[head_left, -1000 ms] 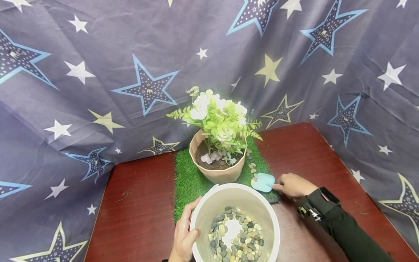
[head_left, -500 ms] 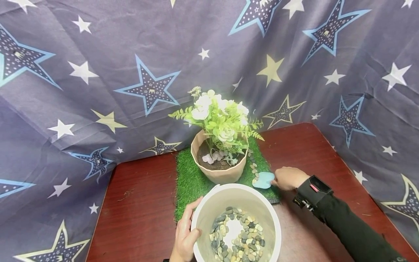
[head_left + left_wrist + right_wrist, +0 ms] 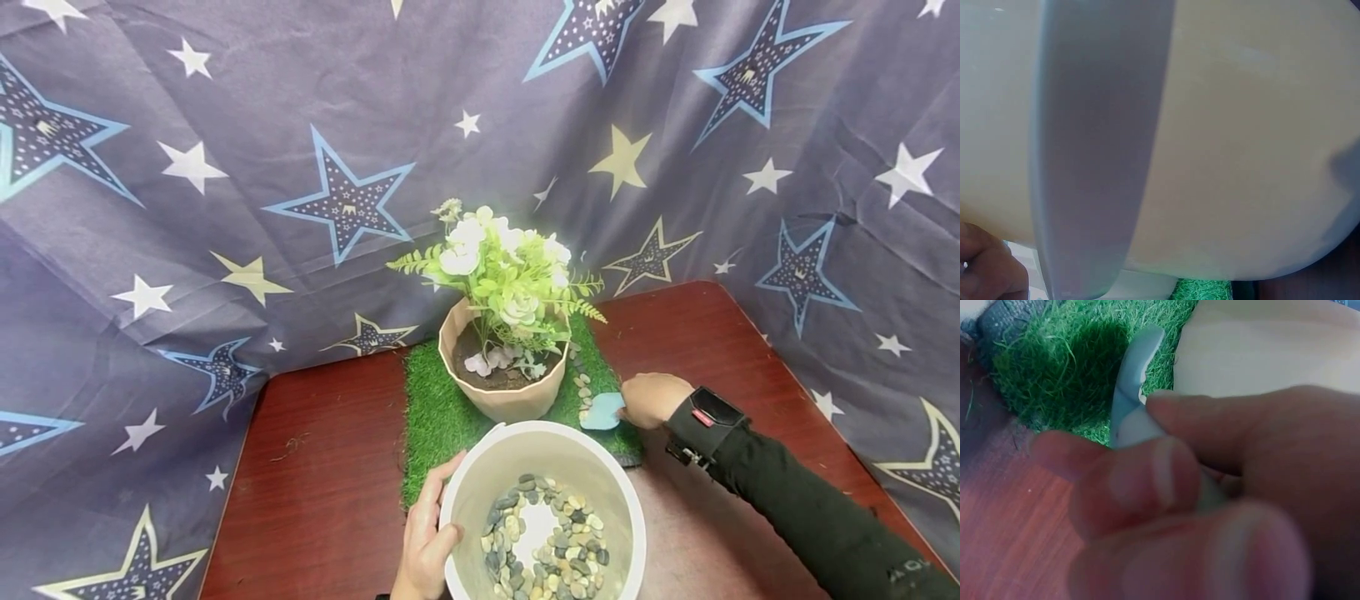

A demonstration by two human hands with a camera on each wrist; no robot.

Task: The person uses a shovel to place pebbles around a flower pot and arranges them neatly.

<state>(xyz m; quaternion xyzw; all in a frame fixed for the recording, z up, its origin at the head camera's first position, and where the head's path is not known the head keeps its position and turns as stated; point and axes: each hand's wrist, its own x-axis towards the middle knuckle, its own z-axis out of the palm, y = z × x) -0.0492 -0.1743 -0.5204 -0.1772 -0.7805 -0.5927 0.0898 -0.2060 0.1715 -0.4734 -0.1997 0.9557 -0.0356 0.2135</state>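
Note:
A pale, light-coloured bucket (image 3: 540, 454) stands at the front of the table in the head view, pebbles (image 3: 573, 562) ringed over its bottom. My left hand (image 3: 423, 542) grips its left side, thumb at the rim; in the left wrist view the bucket's wall (image 3: 1241, 156) fills most of the picture. My right hand (image 3: 654, 402) holds a light blue trowel (image 3: 602, 412) by the handle, fingers curled round it in the right wrist view. Its blade lies low over the green turf mat (image 3: 438, 446), at the near end of a line of pebbles (image 3: 582, 383).
Behind the bucket a faceted, peach-coloured pot (image 3: 506, 404) with white flowers (image 3: 517, 307) and soil sits on the mat. A reddish-brown table (image 3: 322, 483) extends to both sides. Star-patterned cloth (image 3: 420, 75) hangs at the back and sides.
My right hand has moved slightly up and left, its wrist turning, and the trowel blade has tilted with it. The left hand and bucket have barely shifted.

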